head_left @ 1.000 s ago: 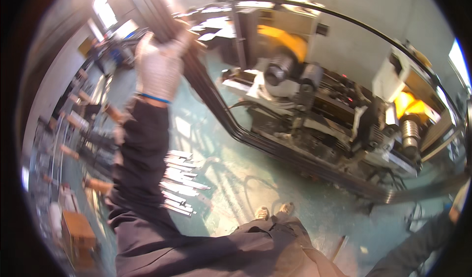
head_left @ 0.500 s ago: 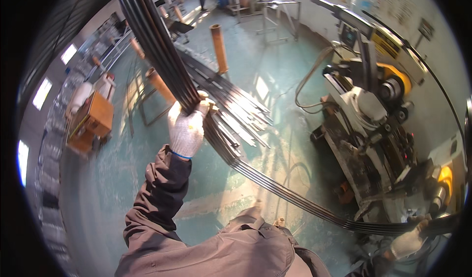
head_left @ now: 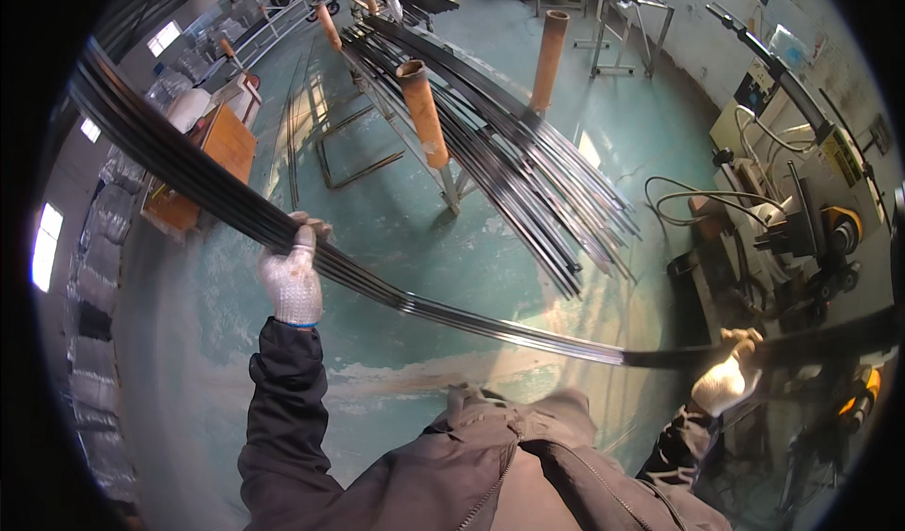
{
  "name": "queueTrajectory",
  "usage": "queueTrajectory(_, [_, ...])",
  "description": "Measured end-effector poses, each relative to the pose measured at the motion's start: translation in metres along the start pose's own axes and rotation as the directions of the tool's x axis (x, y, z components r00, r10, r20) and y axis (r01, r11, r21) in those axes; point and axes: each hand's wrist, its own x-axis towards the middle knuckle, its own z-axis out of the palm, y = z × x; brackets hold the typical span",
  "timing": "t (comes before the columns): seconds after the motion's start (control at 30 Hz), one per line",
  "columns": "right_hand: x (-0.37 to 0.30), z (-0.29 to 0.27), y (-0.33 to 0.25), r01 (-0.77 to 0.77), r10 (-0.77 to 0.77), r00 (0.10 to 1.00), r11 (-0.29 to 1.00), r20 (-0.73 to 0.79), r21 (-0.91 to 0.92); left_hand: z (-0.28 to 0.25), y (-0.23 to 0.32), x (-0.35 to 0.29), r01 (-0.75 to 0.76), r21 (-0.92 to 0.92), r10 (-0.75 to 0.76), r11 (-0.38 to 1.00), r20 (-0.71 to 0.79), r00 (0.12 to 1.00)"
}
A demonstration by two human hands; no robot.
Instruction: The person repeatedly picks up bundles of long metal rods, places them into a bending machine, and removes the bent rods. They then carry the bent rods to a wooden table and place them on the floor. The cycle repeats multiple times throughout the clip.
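Note:
A long bundle of dark metal strips (head_left: 471, 316) runs across the view from upper left to far right. My left hand (head_left: 293, 277), in a white knit glove, grips the bundle from below at the left. My right hand (head_left: 725, 376), also gloved, holds the same bundle near its right part. Beyond the bundle, more dark strips (head_left: 509, 154) lie stacked on a rack with orange upright posts (head_left: 420, 107).
A machine with cables and a yellow part (head_left: 801, 225) stands at the right. An orange wooden box (head_left: 215, 159) sits at the left on the green floor (head_left: 405, 248). Metal frames (head_left: 627, 17) stand at the back.
The view has swung toward the rack and floor. The bundle now lies lower across the view, and my right hand has come into sight gripping it at the right.

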Motion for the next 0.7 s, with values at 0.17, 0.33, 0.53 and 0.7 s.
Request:
queueTrajectory(0.17, [-0.072,0.093,0.086,0.024,-0.018,1.000,0.945,0.023,-0.326,-0.077,-0.049,0.099,-0.034,0.069,0.036,0.997,-0.025,0.999])
queueTrajectory(0.33, [-0.122,0.170,0.191,-0.073,0.067,0.997,0.955,-0.030,-0.288,-0.115,-0.141,0.204,0.030,0.031,-0.028,0.999,-0.051,0.998])
queueTrajectory(0.53, [-0.182,0.255,0.343,-0.208,0.166,0.976,0.895,-0.138,-0.396,-0.136,-0.266,0.360,0.177,-0.021,-0.177,0.984,-0.049,0.983])
queueTrajectory(0.7, [-0.220,0.336,0.413,-0.315,0.230,0.947,0.794,-0.223,-0.520,-0.130,-0.325,0.500,0.171,0.087,-0.173,0.981,0.013,0.985])
